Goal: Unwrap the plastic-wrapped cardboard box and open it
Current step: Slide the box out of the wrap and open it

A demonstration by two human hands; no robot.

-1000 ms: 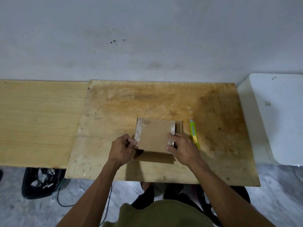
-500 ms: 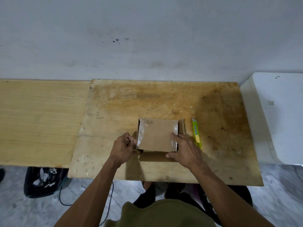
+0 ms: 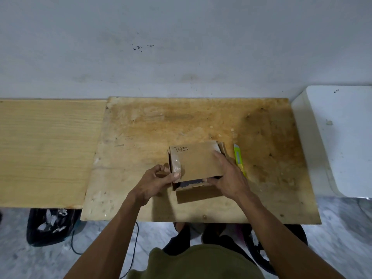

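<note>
The left hand [image 3: 156, 181] pinches the brown cardboard box [image 3: 195, 160] by its taped left edge to steady it, so the right hand [image 3: 229, 178], fingers curled under the near lid edge, can lift.

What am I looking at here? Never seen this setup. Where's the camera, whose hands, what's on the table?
No robot here: a person works with bare hands, and the one camera sits on their head, looking forward and down, so the arms enter from the bottom of the picture.

On the stained plywood board sits a cardboard box with handwriting on its top flap and clear plastic tape on that flap's left edge. The left hand pinches the flap's near left corner; the right hand has its grip on the right side. The flap is lifted, showing a dark gap at the front.

A yellow-green utility knife lies just right of the box, untouched. A white container stands at far right, a black bin on the floor at left.
</note>
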